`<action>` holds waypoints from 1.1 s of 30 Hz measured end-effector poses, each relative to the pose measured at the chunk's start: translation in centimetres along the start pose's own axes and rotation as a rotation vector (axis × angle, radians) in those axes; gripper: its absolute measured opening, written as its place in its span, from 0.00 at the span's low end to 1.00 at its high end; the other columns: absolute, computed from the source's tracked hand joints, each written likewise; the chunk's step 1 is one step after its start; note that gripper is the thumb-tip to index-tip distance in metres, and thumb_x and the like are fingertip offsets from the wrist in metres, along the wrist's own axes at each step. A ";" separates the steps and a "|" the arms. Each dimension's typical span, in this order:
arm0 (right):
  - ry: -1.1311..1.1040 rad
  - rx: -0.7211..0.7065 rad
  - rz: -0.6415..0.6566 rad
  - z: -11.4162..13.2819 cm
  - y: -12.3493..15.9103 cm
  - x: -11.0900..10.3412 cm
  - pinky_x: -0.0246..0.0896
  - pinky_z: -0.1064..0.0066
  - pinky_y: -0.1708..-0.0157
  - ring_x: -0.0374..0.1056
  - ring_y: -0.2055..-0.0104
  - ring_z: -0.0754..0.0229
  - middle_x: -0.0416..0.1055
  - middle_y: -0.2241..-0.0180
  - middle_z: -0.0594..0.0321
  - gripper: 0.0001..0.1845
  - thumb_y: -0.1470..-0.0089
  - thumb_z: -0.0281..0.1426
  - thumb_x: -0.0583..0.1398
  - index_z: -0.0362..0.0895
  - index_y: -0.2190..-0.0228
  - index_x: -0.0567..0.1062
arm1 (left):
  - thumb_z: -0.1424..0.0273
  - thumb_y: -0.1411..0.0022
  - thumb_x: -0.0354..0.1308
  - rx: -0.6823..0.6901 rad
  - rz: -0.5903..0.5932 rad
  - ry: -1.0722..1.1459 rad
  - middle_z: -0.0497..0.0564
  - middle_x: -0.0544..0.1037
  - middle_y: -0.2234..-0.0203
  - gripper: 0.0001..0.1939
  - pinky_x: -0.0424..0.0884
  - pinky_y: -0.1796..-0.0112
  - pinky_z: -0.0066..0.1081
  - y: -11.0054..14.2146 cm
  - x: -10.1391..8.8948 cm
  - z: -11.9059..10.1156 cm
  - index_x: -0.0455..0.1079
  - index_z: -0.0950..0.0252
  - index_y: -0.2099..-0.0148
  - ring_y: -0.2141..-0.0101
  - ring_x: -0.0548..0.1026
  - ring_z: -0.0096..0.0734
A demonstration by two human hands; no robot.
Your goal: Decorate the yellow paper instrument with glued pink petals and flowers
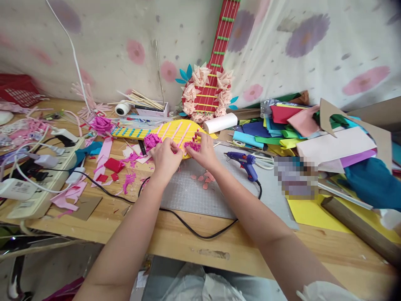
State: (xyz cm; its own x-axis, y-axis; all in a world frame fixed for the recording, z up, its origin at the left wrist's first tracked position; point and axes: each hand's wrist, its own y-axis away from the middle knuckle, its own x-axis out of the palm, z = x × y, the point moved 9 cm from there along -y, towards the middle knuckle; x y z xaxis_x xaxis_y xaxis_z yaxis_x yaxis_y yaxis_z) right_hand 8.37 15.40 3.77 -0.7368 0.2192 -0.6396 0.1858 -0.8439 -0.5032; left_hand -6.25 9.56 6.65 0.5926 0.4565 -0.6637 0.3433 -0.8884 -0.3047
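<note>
A yellow craft instrument (184, 129) with pink strips across its body lies on the table, its neck pointing left. My right hand (205, 151) curls its fingers and thumb round a magenta paper flower (193, 145) at the body's right part. Close beside it, my left hand (166, 155) has its fingertips pinched together at the body's near edge; what is between them is hidden. Another magenta flower (152, 142) sits on the body just left of my left hand. Small pink paper petals (206, 179) lie on the grey cutting mat (188, 198) below my hands.
A blue glue gun (244, 161) rests on the mat to the right, its black cord (209, 237) looping along the front. A red instrument (208, 90) leans at the back. Power strips (46, 184) and paper scraps lie left; coloured paper and felt (282, 129) are piled right.
</note>
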 end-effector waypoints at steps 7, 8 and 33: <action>-0.017 -0.006 -0.004 0.1 0.5 -0.1 0.51 0.57 0.49 0.57 0.50 0.50 0.65 0.54 0.50 0.27 0.53 0.39 0.59 0.42 0.53 0.62 | 0.73 0.55 0.58 0.033 0.017 -0.105 0.48 0.70 0.77 0.08 0.53 0.52 0.45 -0.3 0.8 -0.5 0.59 0.62 0.76 0.64 0.69 0.41; -0.014 -0.007 -0.005 0.1 0.5 -0.1 0.52 0.57 0.49 0.57 0.50 0.50 0.64 0.54 0.50 0.27 0.53 0.39 0.59 0.42 0.53 0.62 | 0.73 0.55 0.58 0.037 0.020 -0.112 0.48 0.70 0.77 0.08 0.53 0.52 0.45 -0.4 1.0 -0.5 0.59 0.62 0.77 0.64 0.69 0.41; -0.038 -0.024 -0.051 0.3 0.5 -0.4 0.53 0.57 0.50 0.58 0.51 0.51 0.66 0.56 0.52 0.22 0.54 0.37 0.60 0.43 0.57 0.64 | 0.66 0.44 0.49 0.001 0.149 -0.304 0.53 0.77 0.70 0.09 0.53 0.50 0.40 -0.5 2.6 -0.8 0.66 0.64 0.71 0.61 0.72 0.38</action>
State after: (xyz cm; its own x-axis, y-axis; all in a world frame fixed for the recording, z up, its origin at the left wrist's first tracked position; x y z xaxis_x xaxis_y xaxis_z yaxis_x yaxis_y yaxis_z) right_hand 8.58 14.76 3.94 -0.7697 0.2421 -0.5907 0.1630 -0.8201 -0.5486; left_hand -4.28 11.25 5.68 0.3919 0.2871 -0.8741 0.2682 -0.9444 -0.1900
